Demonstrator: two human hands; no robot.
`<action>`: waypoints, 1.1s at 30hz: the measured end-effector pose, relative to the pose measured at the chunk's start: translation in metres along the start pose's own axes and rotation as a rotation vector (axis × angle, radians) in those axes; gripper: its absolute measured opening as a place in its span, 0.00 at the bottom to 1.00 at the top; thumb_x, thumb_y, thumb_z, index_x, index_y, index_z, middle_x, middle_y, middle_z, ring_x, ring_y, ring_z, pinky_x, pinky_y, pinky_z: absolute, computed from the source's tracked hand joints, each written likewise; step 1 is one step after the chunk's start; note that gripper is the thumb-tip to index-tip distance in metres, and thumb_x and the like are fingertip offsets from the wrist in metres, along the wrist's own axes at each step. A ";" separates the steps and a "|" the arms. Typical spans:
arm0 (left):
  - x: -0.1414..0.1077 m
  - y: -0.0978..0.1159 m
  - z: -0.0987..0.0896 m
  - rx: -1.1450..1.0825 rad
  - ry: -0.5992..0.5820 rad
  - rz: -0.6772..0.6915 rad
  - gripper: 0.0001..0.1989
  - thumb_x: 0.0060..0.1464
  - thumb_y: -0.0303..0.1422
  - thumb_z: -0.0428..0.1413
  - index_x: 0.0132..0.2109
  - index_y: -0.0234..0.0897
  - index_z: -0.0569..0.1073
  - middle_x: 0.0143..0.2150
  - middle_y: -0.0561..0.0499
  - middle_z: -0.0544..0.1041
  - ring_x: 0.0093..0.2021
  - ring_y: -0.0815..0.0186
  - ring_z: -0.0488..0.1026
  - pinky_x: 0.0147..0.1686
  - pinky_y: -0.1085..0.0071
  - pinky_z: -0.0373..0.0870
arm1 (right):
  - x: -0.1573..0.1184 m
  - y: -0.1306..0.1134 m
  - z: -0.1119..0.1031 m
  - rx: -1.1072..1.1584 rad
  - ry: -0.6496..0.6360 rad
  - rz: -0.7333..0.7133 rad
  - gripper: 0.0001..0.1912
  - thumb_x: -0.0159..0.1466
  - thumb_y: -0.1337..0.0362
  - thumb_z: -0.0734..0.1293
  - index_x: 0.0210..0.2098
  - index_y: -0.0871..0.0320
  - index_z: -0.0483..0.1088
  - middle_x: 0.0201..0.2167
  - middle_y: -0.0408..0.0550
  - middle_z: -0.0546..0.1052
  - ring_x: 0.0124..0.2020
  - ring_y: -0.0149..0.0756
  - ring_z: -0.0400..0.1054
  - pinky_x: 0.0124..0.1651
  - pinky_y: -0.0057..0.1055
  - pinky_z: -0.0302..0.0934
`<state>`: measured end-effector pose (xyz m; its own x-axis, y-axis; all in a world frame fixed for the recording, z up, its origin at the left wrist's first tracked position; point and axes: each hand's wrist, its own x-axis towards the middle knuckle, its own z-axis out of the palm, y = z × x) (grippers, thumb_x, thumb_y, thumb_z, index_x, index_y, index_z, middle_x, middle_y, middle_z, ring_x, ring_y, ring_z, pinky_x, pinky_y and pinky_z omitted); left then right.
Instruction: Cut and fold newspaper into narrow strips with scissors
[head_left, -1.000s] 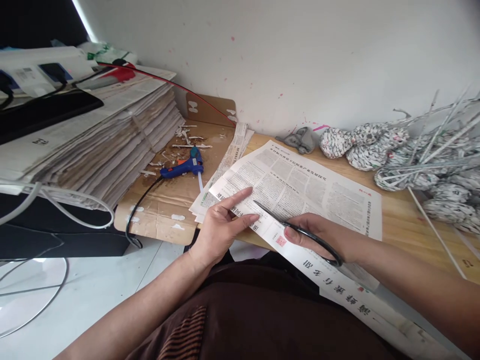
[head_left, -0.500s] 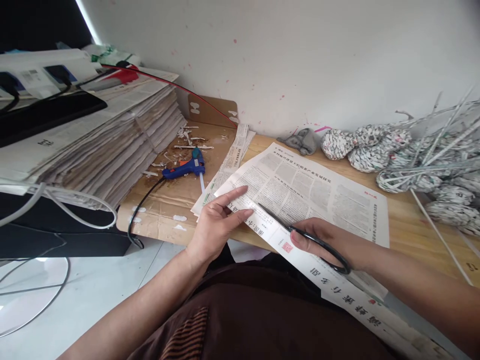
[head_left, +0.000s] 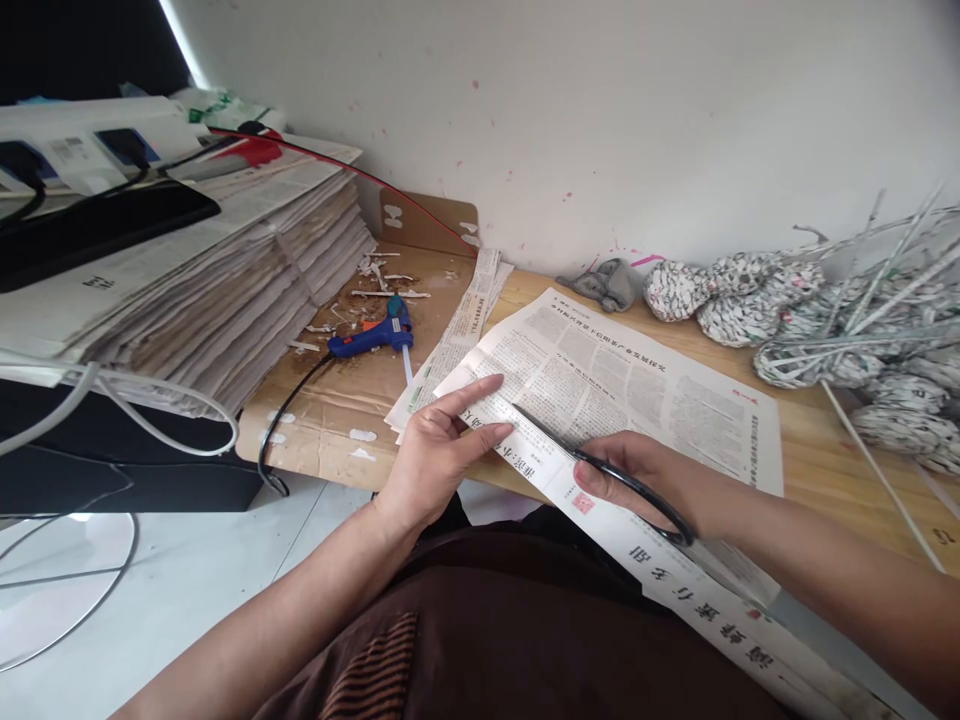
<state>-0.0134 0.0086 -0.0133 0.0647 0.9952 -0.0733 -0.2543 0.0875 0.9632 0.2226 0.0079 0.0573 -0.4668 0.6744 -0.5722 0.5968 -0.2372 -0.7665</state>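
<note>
A newspaper sheet (head_left: 622, 370) lies on the wooden table, its near edge reaching over the table's front. My left hand (head_left: 442, 440) pinches the sheet's left end between thumb and fingers. Black-handled scissors (head_left: 637, 490) are in my right hand (head_left: 637, 470), their blades pointing up and left along the sheet, tip close to my left thumb. Below the blades a long printed strip (head_left: 652, 550) of the paper runs down to the lower right, across my lap. The lower scissor blade is hidden by the paper.
Left of the sheet are narrow newspaper strips (head_left: 461, 335) and a blue glue gun (head_left: 375, 335) on cardboard (head_left: 307, 440). A tall newspaper stack (head_left: 277, 270) stands at the left. Rolled-paper bundles (head_left: 742, 300) and a grey cloth (head_left: 604, 285) lie along the wall.
The scissors and my right hand have shifted slightly up and left along the sheet. My left hand keeps its hold on the paper. The whole view has moved a little.
</note>
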 end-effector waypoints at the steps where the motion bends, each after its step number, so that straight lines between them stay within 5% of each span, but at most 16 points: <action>1: 0.000 0.001 0.000 0.001 -0.001 -0.008 0.28 0.46 0.36 0.71 0.56 0.46 0.80 0.50 0.50 0.82 0.49 0.57 0.77 0.51 0.59 0.76 | -0.001 0.000 0.000 -0.004 0.003 0.001 0.27 0.61 0.40 0.70 0.26 0.57 0.63 0.23 0.40 0.65 0.25 0.30 0.59 0.28 0.29 0.53; 6: -0.001 0.001 0.001 -0.006 -0.004 -0.032 0.29 0.45 0.37 0.72 0.57 0.45 0.80 0.43 0.51 0.83 0.39 0.61 0.77 0.42 0.62 0.77 | -0.004 0.001 0.000 -0.008 0.005 0.005 0.24 0.60 0.41 0.72 0.28 0.56 0.67 0.24 0.41 0.68 0.25 0.32 0.61 0.27 0.29 0.55; 23: -0.003 0.005 0.002 -0.042 -0.066 -0.023 0.29 0.47 0.34 0.71 0.58 0.44 0.79 0.54 0.48 0.81 0.58 0.52 0.75 0.60 0.54 0.71 | 0.006 -0.009 -0.001 -0.052 0.005 -0.019 0.28 0.60 0.38 0.70 0.26 0.57 0.65 0.21 0.39 0.64 0.23 0.30 0.58 0.26 0.29 0.52; 33: 0.005 0.004 -0.009 -0.026 0.010 0.018 0.27 0.47 0.35 0.71 0.56 0.44 0.80 0.52 0.49 0.82 0.49 0.61 0.77 0.54 0.63 0.73 | 0.003 -0.006 -0.002 -0.033 0.009 0.004 0.26 0.61 0.40 0.71 0.27 0.57 0.64 0.23 0.40 0.66 0.24 0.30 0.59 0.26 0.28 0.51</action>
<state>-0.0225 0.0138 -0.0115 0.0498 0.9970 -0.0588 -0.2805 0.0704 0.9573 0.2188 0.0129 0.0602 -0.4585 0.6795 -0.5728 0.6201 -0.2172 -0.7539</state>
